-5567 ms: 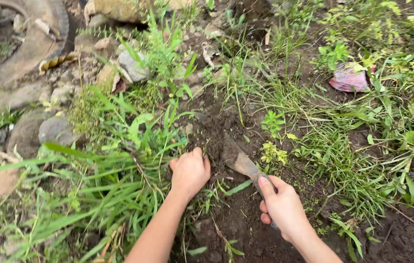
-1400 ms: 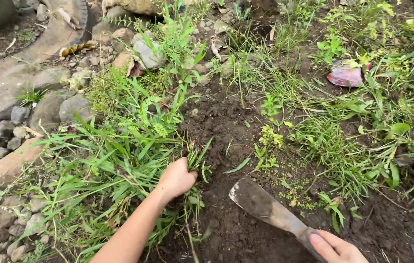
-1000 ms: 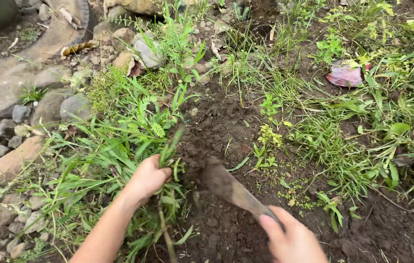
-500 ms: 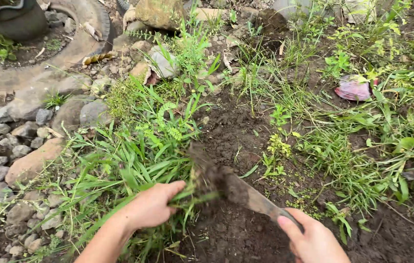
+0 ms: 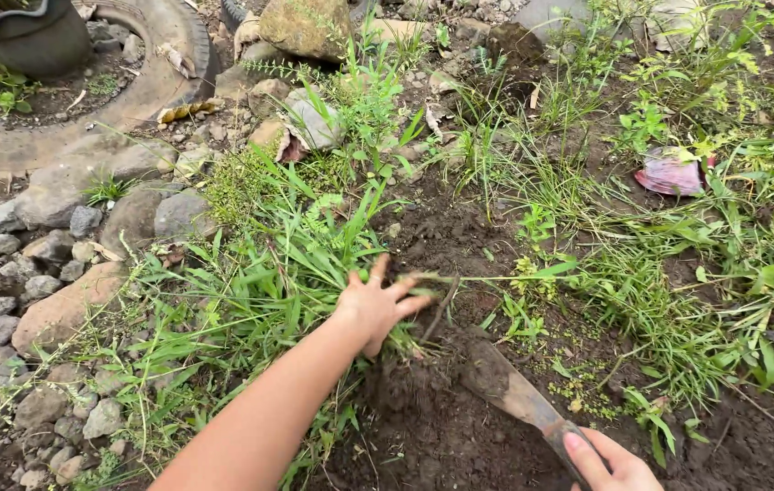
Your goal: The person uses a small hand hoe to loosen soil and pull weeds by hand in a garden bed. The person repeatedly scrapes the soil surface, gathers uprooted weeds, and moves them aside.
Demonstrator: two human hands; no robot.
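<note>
My left hand [image 5: 376,305] reaches over a clump of long grass [image 5: 269,282] at the edge of a patch of dark loose soil [image 5: 432,418]. Its fingers are spread and rest on grass blades and a thin stem, holding nothing. My right hand [image 5: 610,464] is at the bottom edge, only partly in view, closed on the handle of a flat metal digging blade [image 5: 505,386] caked with soil. The blade lies low over the soil, its tip pointing up-left toward my left hand and a little short of it.
An old tyre [image 5: 164,68] with a dark pot [image 5: 14,41] in it lies at the top left. Grey and brown stones [image 5: 60,309] line the left side, larger rocks [image 5: 305,23] the top. A pink scrap [image 5: 669,173] lies among the weeds at right.
My left hand has let go of the grass clump, spread its fingers and moved up and to the right. The blade has drawn back down to the right, out of the clump.
</note>
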